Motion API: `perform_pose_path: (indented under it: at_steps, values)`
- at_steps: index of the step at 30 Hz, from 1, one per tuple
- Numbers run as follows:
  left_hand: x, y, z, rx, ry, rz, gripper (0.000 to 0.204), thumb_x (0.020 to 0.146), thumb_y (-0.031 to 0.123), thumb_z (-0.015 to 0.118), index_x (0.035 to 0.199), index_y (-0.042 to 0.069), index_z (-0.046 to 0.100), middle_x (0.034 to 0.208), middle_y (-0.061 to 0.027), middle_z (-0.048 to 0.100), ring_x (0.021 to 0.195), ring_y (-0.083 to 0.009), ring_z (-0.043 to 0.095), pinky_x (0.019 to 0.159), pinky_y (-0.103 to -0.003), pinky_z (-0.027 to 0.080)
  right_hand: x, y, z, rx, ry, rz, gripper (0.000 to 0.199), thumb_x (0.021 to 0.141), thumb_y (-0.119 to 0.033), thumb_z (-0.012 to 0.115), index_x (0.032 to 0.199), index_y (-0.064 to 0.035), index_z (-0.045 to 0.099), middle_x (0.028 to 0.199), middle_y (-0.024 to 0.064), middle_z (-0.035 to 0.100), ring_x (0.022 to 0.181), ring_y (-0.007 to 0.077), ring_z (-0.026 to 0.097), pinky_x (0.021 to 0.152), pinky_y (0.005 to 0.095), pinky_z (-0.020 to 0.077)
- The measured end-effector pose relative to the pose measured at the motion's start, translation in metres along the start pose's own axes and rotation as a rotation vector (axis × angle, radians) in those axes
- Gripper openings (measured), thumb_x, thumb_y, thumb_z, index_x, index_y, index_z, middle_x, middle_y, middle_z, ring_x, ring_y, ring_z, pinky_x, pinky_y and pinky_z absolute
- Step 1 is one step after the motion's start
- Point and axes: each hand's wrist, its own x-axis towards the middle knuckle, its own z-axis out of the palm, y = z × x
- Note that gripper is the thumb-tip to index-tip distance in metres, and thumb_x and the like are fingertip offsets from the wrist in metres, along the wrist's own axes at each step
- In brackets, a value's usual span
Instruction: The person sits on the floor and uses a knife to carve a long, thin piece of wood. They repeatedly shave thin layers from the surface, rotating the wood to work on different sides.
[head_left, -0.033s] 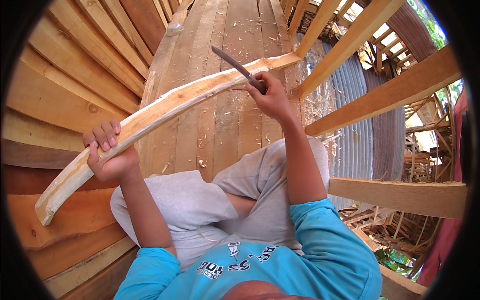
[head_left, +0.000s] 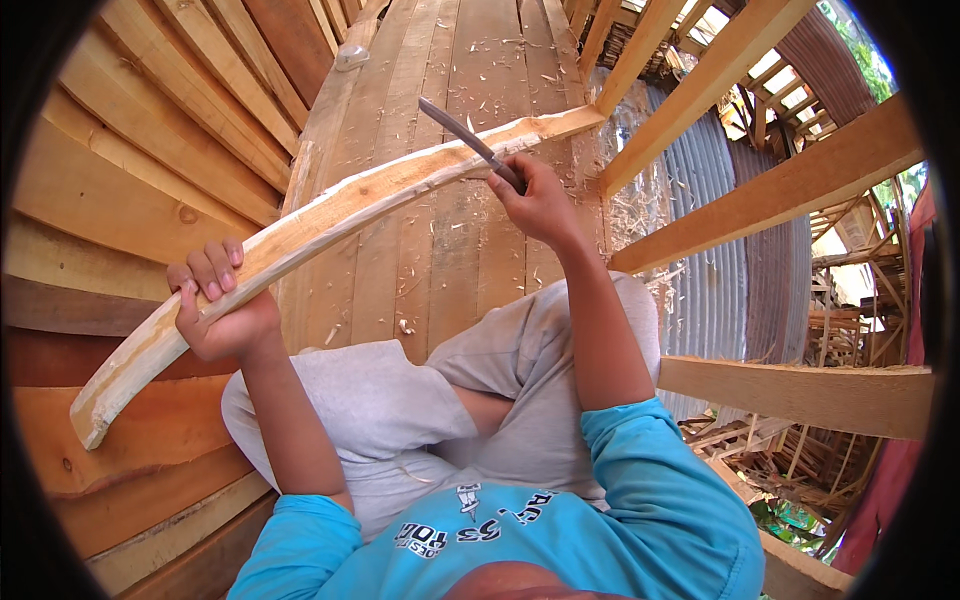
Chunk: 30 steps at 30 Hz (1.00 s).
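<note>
A long, pale, slightly curved piece of wood (head_left: 370, 192) slants across my front, from the lower left up to the far right, where its end meets the wooden railing. My left hand (head_left: 222, 300) is wrapped round its near part, fingers over the top and thumb on the near side. In my right hand (head_left: 540, 200) is a knife (head_left: 465, 135), its dark handle inside my closed fingers. The grey blade points far left and crosses over the wood near its far end. Whether the edge touches the wood, I cannot tell.
Wood shavings lie scattered on the plank floor (head_left: 420, 270) ahead. Leaning boards (head_left: 140, 170) stand along the left. Wooden rails (head_left: 770, 195) close off the right, with corrugated metal sheets (head_left: 700, 200) below. A small clear object (head_left: 351, 57) sits at the far left.
The knife and my right hand have shifted very slightly, the blade's tip a little down and to the left. My left hand and the wood stay nearly still.
</note>
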Motion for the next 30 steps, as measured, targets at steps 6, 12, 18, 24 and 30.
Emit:
perform_pose_path:
  at_steps: [6, 12, 18, 24, 30]
  values:
    - [-0.002, 0.0, 0.005, -0.03, 0.071, 0.012, 0.015, 0.078, 0.017, 0.05, 0.074, 0.015, 0.036, 0.06, 0.0031, 0.034, 0.059, -0.0106, 0.038, 0.072, -0.03, 0.037, -0.007, -0.03, 0.03, -0.168, 0.084, 0.357, 0.063, 0.1, -0.047, 0.033, 0.073, 0.0015, 0.062, 0.073, 0.023, 0.063, 0.072, 0.0383, 0.061, 0.069, 0.0471, 0.0452]
    - [-0.002, 0.0, 0.014, -0.046, 0.152, -0.008, 0.013, 0.077, 0.017, 0.048, 0.071, 0.016, 0.036, 0.059, 0.0029, 0.034, 0.059, -0.0115, 0.037, 0.071, -0.03, 0.037, -0.016, -0.055, 0.075, -0.173, 0.208, 0.253, 0.058, 0.097, -0.035, 0.033, 0.07, 0.0069, 0.062, 0.079, 0.0349, 0.061, 0.082, 0.0526, 0.059, 0.08, 0.0552, 0.0442]
    - [-0.002, 0.004, 0.018, -0.052, 0.159, -0.037, 0.013, 0.077, 0.016, 0.047, 0.07, 0.015, 0.035, 0.058, 0.0016, 0.033, 0.058, -0.0121, 0.036, 0.07, -0.03, 0.037, 0.025, 0.022, 0.014, -0.319, 0.394, 0.421, 0.057, 0.092, -0.035, 0.033, 0.087, 0.0122, 0.065, 0.09, 0.0364, 0.063, 0.094, 0.0522, 0.06, 0.086, 0.0541, 0.0452]
    - [0.0, 0.004, 0.012, -0.036, 0.19, 0.0, 0.014, 0.077, 0.016, 0.046, 0.069, 0.016, 0.034, 0.058, 0.0013, 0.032, 0.058, -0.0124, 0.036, 0.07, -0.031, 0.038, 0.024, 0.014, 0.012, -0.236, 0.217, 0.516, 0.057, 0.094, -0.036, 0.033, 0.096, 0.0111, 0.066, 0.101, 0.0339, 0.064, 0.103, 0.0479, 0.061, 0.092, 0.052, 0.045]
    - [-0.003, 0.003, 0.021, 0.001, 0.268, -0.02, 0.014, 0.076, 0.014, 0.044, 0.067, 0.016, 0.033, 0.06, 0.0006, 0.034, 0.058, -0.0134, 0.037, 0.073, -0.033, 0.04, -0.009, -0.052, 0.065, -0.277, 0.161, 0.258, 0.052, 0.094, -0.032, 0.035, 0.08, 0.006, 0.067, 0.085, 0.0328, 0.064, 0.087, 0.0486, 0.062, 0.084, 0.055, 0.0461]
